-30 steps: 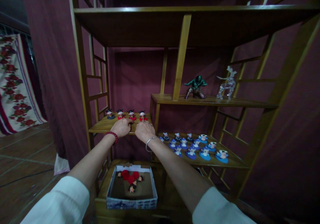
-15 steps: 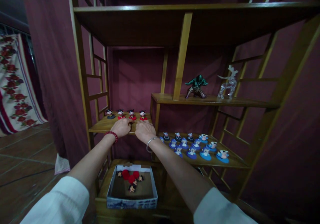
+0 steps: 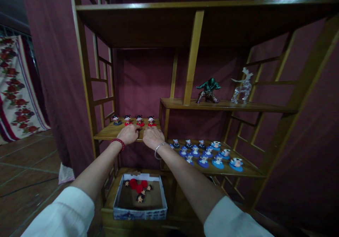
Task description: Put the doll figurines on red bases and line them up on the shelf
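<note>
1. The left hand (image 3: 128, 134), with a red bead bracelet (image 3: 118, 141) at the wrist, is over the front edge of the left shelf (image 3: 106, 134). One finger points to the red base of the third doll (image 3: 139, 118); I cannot tell if it grasps anything.
2. The right hand (image 3: 153, 137), with a silver bangle (image 3: 156, 153), is just beside it, near the right end of the same edge. Its fingertips are hidden in front of the fourth doll (image 3: 150, 119), so its grip I also cannot tell.
3. These two dolls stand upright in one row with the first doll (image 3: 116, 119), which has a dark base, and the second doll (image 3: 127, 119), from the left end of the shelf towards its right end.
4. Below, an open box (image 3: 140, 215) stands on the bottom board (image 3: 108, 203). Inside, several red-based dolls (image 3: 140, 197) lie, mostly towards the back edge.
5. On the lower right shelf (image 3: 250, 172), small blue, purple and dark figures (image 3: 203, 160) stand in rows.
6. Above them, a dark green statue (image 3: 209, 88) and a clear deer (image 3: 243, 90) stand on the upper shelf (image 3: 174, 104), the deer nearer its right end.
</note>
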Demonstrator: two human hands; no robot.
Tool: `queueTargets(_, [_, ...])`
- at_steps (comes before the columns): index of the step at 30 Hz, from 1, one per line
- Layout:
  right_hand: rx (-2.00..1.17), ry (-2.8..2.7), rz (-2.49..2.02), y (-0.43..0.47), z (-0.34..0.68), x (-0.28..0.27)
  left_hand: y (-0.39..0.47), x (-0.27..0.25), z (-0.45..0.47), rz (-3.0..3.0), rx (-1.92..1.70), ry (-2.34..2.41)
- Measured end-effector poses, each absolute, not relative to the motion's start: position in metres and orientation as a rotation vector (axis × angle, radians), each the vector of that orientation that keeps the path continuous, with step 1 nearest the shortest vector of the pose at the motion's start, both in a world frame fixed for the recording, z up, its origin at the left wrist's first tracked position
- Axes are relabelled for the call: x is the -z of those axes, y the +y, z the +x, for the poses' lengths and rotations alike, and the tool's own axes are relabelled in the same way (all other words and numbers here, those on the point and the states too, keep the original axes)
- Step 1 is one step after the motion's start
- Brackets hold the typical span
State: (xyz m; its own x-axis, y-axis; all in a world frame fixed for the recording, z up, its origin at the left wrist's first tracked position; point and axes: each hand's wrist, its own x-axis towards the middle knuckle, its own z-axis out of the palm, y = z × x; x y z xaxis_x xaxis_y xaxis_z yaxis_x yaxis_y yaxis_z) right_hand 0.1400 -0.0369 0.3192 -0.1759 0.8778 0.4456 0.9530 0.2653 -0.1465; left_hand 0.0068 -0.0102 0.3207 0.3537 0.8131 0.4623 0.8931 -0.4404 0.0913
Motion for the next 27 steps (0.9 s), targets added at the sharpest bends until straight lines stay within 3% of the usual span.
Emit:
queueTargets(16, [0.412,-2.066,-1.520,-0.057,0.140,-0.311,-0.035,-0.309,0.010,-2.177,0.828,-1.653])
queueTargets(27, [0.292,-2.001,-1.256,-0.080,0.140,-0.296,-0.070,-0.283,0.022,-2.169,1.334,-1.519])
